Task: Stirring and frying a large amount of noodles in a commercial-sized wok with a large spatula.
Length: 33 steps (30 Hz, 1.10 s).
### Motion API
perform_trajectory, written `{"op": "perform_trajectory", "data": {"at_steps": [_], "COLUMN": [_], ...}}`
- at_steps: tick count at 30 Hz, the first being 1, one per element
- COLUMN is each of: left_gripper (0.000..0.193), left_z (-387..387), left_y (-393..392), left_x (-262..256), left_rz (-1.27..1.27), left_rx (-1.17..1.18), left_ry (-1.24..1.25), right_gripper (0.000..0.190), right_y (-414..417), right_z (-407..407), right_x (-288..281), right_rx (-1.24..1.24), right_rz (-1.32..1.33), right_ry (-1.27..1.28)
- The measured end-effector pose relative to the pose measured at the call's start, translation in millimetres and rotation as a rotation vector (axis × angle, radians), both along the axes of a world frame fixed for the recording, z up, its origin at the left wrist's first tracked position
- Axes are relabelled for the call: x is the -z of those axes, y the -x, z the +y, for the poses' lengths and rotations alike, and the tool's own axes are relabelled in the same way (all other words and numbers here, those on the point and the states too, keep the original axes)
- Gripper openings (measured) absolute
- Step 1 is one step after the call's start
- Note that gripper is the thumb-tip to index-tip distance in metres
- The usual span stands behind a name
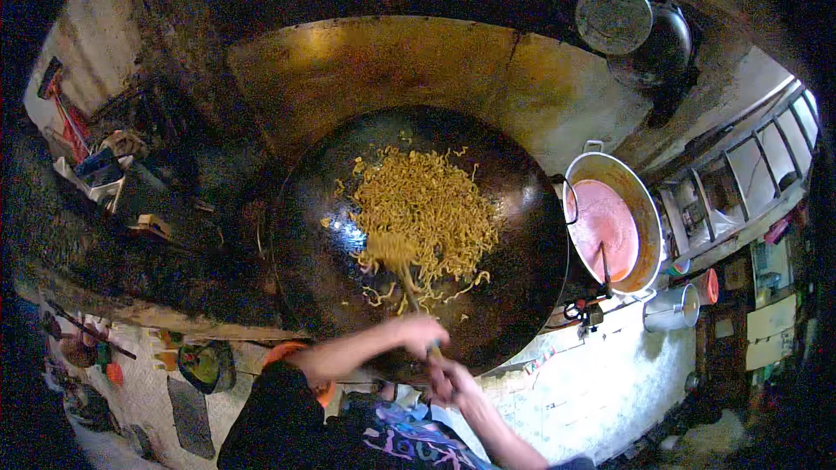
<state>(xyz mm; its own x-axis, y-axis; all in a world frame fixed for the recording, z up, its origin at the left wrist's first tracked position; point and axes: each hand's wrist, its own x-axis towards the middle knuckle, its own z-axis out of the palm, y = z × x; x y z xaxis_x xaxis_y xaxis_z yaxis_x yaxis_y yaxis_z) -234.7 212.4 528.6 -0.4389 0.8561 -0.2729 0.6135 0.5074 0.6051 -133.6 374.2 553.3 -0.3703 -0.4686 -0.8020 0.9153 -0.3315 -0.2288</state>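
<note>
A large dark wok fills the middle of the head view, with a heap of yellow-brown noodles in it. My left hand grips the upper shaft of a long-handled turner. Lower down, nearer my body, my right hand is closed around the end of the same handle. Both hands are blurred and sit over the wok's near rim. The turner's head lies at the near left side of the heap and is blurred, so its edge cannot be made out among the noodles.
Right of the wok stands a wide metal pot of pinkish-red liquid, a handle leaning out of it. Beyond are a ladder and a metal bucket. An orange container is partly behind my left arm. A curved panel backs the wok.
</note>
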Motion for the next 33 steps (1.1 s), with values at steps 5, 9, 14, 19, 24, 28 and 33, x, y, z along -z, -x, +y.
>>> {"op": "perform_trajectory", "data": {"at_steps": [5,9,14,19,24,28,33], "left_gripper": [0.029,0.015,0.024,0.024,0.027,0.02,0.014], "left_z": [-50.1,-16.1,6.7,11.9,12.9,13.7,27.6], "left_y": [106.4,66.3,-22.1,-38.9,-50.8,-66.7,-73.9], "left_x": [90.3,29.9,15.2,-30.0,-10.0,-23.8,-49.4], "left_rz": [0.39,0.404,0.386,0.353,0.284,0.19,0.21], "left_rx": [-0.252,-0.172,-0.129,-0.141,-0.144,-0.159,-0.106], "left_ry": [0.234,0.158,-0.013,-0.04,-0.153,-0.12,-0.1], "right_gripper": [0.029,0.029,0.03,0.018,0.017,0.015,0.021], "right_y": [107.7,69.5,-24.0,-45.5,-66.5,-61.8,-90.4], "right_z": [-67.8,-29.0,4.1,8.3,-1.2,2.0,10.9], "right_x": [157.6,94.2,53.2,-19.0,-8.7,-62.3,-42.4], "right_rx": [-0.221,-0.288,-0.18,-0.105,-0.145,-0.152,-0.06], "right_rz": [0.843,0.86,0.773,0.476,0.541,0.404,0.363], "right_ry": [-0.283,-0.471,-0.386,-0.202,-0.356,-0.293,-0.263]}}
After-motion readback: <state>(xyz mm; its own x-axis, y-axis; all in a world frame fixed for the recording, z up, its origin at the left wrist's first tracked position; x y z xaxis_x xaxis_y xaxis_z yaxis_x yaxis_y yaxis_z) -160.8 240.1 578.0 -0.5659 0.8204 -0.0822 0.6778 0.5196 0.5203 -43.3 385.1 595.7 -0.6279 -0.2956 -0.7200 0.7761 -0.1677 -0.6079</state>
